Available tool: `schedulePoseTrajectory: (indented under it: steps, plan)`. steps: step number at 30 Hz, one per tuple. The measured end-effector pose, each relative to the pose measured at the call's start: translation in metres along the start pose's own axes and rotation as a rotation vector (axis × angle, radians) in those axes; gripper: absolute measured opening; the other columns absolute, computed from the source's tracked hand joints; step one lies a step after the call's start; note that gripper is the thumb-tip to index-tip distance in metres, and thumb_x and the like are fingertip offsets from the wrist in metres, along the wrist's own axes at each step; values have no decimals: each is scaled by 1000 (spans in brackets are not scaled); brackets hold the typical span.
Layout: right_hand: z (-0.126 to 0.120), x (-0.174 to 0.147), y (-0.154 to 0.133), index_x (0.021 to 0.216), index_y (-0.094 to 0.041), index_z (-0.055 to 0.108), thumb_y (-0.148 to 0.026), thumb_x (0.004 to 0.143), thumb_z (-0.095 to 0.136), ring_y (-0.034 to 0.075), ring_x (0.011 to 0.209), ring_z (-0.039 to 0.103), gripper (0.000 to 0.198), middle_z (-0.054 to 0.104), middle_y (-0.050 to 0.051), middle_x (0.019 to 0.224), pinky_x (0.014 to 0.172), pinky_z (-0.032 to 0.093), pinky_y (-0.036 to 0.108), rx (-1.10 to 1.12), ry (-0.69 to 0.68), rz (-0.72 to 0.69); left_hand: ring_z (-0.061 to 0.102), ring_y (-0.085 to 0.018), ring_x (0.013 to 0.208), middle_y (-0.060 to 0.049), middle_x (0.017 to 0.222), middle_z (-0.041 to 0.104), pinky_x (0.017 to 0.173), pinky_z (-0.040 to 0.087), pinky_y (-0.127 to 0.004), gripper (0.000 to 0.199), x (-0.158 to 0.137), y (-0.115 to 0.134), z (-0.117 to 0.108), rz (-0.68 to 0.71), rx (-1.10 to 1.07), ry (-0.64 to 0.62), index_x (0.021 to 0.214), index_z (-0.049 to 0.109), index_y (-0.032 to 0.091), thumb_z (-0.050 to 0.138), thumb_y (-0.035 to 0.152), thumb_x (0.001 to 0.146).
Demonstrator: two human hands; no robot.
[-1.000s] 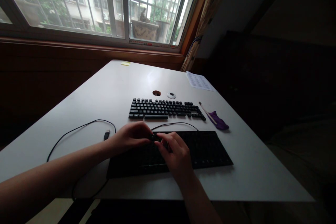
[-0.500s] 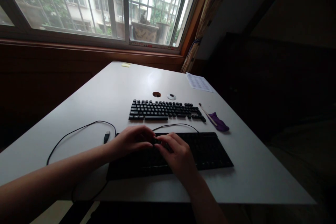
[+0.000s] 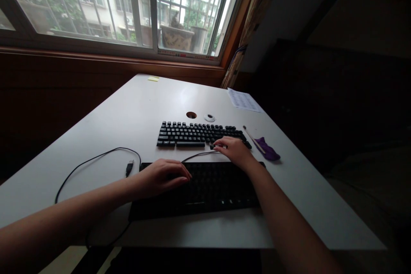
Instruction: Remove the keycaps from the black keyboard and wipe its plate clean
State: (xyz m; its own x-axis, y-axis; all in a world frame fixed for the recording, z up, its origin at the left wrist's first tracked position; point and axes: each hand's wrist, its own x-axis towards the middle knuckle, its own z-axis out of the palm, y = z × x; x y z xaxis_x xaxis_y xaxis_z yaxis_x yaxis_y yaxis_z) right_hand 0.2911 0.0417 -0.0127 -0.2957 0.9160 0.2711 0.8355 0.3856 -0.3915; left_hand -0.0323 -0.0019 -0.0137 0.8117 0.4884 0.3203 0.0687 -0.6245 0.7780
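Note:
A black keyboard base [image 3: 205,192] lies along the front of the white desk, its surface dark. Behind it, black keycaps [image 3: 184,132] are laid out in rows in keyboard order. My left hand [image 3: 167,175] is over the left half of the base, fingers bent and a little apart from the thumb, with nothing visible in it. My right hand [image 3: 233,150] reaches to the front row of keycaps, thumb and fingertips pinched at a small black keycap [image 3: 212,147]. The palm hides some keycaps on the right.
A cable with a USB plug [image 3: 129,168] curls at the left. To the right lie a thin brush [image 3: 255,140] and a purple cloth [image 3: 268,150]. Farther back are a desk hole [image 3: 192,115], its round cover [image 3: 209,117], a printed sheet [image 3: 244,100] and a yellow note [image 3: 153,78].
My hands have parted from above the keyboard base. My right hand has moved away and right, to the laid-out keycaps. My left hand has stayed over the base, its fingers loosened.

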Motion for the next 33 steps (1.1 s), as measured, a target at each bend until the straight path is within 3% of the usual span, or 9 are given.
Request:
schedulePoseTrajectory:
  steps: [10, 20, 27, 33]
  plan:
    - [15, 5, 8, 96, -23, 79, -22, 87, 71, 20, 88, 72, 13, 76, 4, 96, 83, 53, 32, -14, -27, 10, 72, -19, 93, -10, 104, 75, 85, 57, -27, 18, -1, 0, 1, -9, 26, -21, 105, 73, 15, 58, 25, 102]
    - [7, -2, 6, 106, -21, 78, -23, 88, 71, 19, 82, 70, 20, 73, 4, 93, 81, 54, 32, -11, 43, -23, 72, -18, 92, -9, 102, 76, 84, 56, -27, 18, -1, 1, 0, -16, 3, 5, 103, 73, 16, 58, 26, 102]
    - [7, -11, -3, 108, -24, 78, -23, 97, 58, 19, 90, 71, 22, 72, 5, 99, 85, 55, 32, -20, 71, -70, 72, -18, 91, -9, 101, 76, 84, 56, -27, 20, 0, 2, 0, -29, 4, 1, 104, 73, 16, 57, 27, 103]
    - [11, -20, -16, 115, -26, 76, -15, 96, 56, 19, 93, 70, 30, 71, 5, 105, 84, 56, 30, -152, 77, -48, 72, -19, 90, -9, 99, 77, 84, 56, -27, 21, 0, 1, -1, -26, 4, 5, 103, 74, 16, 57, 28, 103]
